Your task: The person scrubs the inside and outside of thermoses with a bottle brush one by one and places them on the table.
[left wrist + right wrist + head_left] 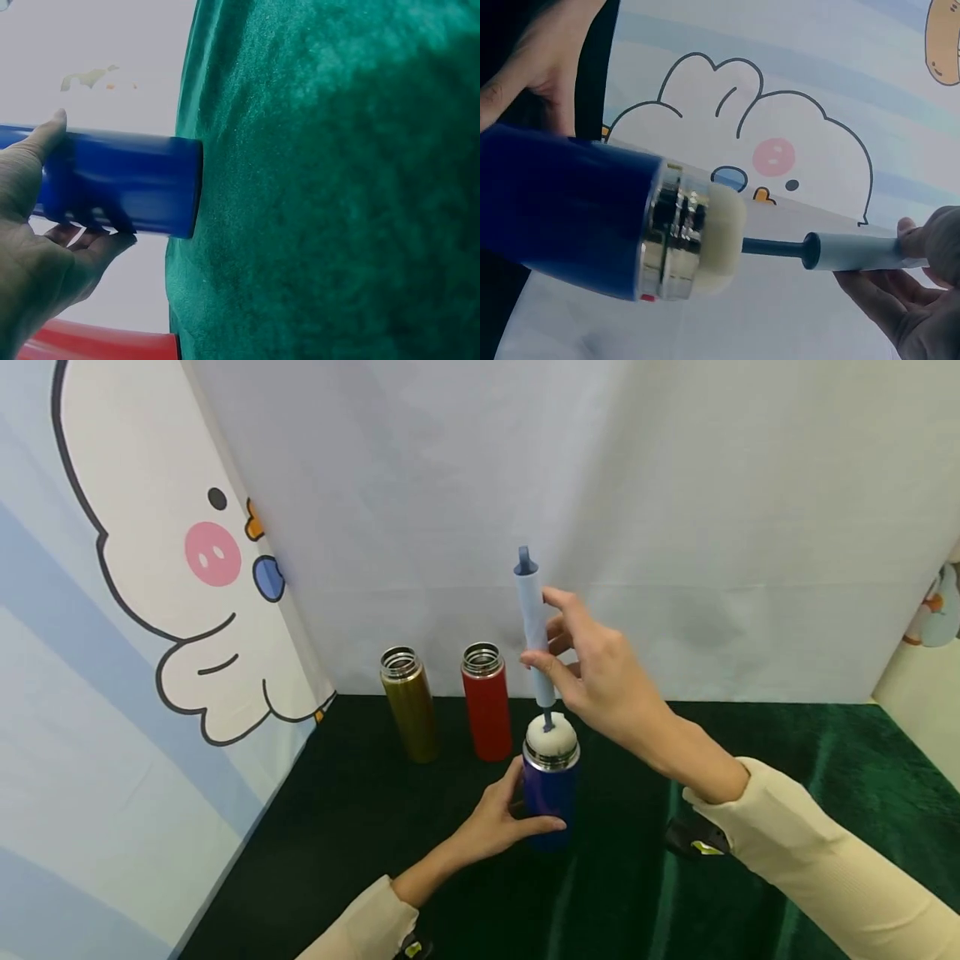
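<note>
A blue bottle (550,797) stands upright on the green cloth, its steel threaded mouth uncovered. My left hand (495,818) grips its body from the left, thumb across the front; the left wrist view shows the fingers around the blue wall. At the mouth sits the white sponge head (551,737) of a bottle brush, part of it inside the neck and part bulging above. My right hand (592,660) pinches the brush's pale blue handle (531,610) between thumb and fingers, holding it nearly vertical. In the right wrist view a dark stem (772,247) joins sponge and handle.
A red bottle (487,714) and an olive-gold bottle (411,714), both uncapped, stand behind and left of the blue one. Dark green cloth (750,893) covers the table. A white curtain (675,527) hangs at the back, with a cartoon-printed sheet (135,652) on the left.
</note>
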{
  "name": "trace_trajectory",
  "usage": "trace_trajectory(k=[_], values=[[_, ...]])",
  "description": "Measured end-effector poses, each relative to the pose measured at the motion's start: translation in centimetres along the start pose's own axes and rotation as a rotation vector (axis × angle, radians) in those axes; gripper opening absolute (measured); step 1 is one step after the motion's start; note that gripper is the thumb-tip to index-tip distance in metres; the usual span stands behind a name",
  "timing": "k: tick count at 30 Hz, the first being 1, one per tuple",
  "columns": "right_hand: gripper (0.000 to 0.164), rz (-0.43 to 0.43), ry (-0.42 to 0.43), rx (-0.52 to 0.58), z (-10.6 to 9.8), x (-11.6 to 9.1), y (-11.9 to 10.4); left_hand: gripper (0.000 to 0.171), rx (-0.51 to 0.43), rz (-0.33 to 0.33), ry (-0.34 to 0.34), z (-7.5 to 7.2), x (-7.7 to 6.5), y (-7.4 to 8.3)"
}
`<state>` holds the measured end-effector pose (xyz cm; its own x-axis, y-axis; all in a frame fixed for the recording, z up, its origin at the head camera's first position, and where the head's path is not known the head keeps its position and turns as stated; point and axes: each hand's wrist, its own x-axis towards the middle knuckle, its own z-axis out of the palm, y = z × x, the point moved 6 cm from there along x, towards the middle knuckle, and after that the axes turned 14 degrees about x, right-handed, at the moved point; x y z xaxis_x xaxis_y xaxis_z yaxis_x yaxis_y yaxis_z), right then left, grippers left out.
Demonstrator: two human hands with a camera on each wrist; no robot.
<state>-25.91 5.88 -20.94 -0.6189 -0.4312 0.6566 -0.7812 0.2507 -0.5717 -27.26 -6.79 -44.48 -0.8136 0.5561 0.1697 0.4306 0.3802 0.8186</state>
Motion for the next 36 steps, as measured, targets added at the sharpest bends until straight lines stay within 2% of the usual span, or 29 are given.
trace_trajectory(k=[7, 12, 17, 19, 21, 24, 26, 32, 36], values=[[0.054, 0.016, -0.022, -0.026, 1.0, -1.0, 0.2, 0.085, 0.013, -0.007, -0.009, 0.0, -0.1, 0.0], [0.053, 0.038, -0.082, 0.009, 1.8, -3.0, 2.2, 0.084, 0.018, 0.005, 0.007, -0.1, -0.1, 0.1], [0.048, -0.083, -0.105, 0.020, 3.0, -6.5, 4.2, 0.084, 0.045, 0.023, 0.015, -0.1, -0.4, 0.1], [0.046, -0.138, -0.098, 0.032, 3.0, -7.3, 4.4, 0.087, 0.049, 0.027, 0.004, -0.1, -0.4, 0.2], [0.043, -0.152, -0.099, 0.057, 2.8, -7.6, 4.5, 0.091, 0.048, 0.027, -0.016, 0.0, -0.3, 0.1], [0.042, -0.121, -0.100, 0.124, 2.2, -7.7, 4.6, 0.093, 0.060, 0.027, -0.027, 0.0, 0.1, 0.1], [0.042, -0.082, -0.071, 0.164, 1.5, -7.8, 4.7, 0.092, 0.089, 0.045, -0.006, 0.0, 0.3, 0.2], [0.044, -0.021, 0.030, 0.392, -0.7, -8.3, 4.7, 0.090, 0.280, 0.087, 0.147, -1.1, -0.5, 1.5], [0.034, -0.006, 0.045, 0.598, -2.1, -8.9, 4.8, 0.087, 0.422, 0.079, 0.180, -2.0, -1.3, 2.2]])
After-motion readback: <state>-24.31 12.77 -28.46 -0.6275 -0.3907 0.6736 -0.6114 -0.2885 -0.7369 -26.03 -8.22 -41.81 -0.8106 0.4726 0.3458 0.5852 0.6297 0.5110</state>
